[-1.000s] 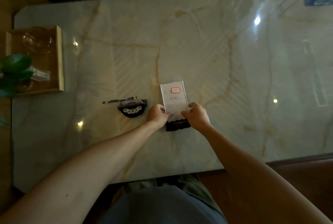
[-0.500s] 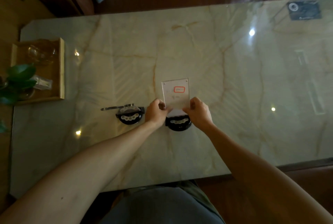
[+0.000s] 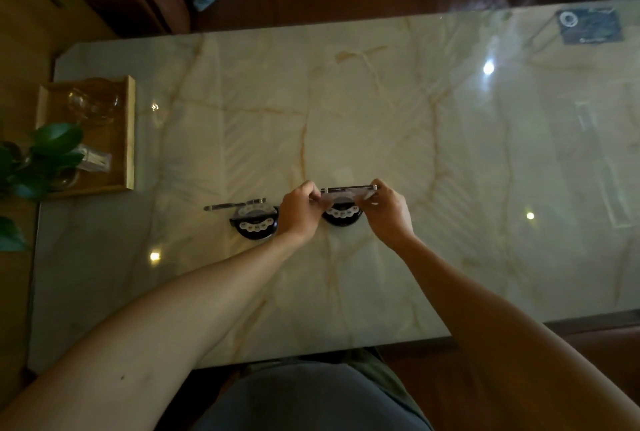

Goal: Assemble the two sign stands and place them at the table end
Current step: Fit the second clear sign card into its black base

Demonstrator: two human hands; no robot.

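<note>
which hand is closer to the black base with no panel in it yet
Left. The left hand sits just right of the empty black base, almost touching it; the right hand is farther right, past the other base.

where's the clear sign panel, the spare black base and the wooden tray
clear sign panel point(image 3: 347, 190), head view, on its top edge between the hands
spare black base point(image 3: 255, 225), head view, on its dark front
wooden tray point(image 3: 130, 132), head view, on its right rim

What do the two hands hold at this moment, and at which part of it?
Both hold the clear sign panel, seen edge-on above a black base: the left hand pinches its left end, the right hand its right end.
</note>
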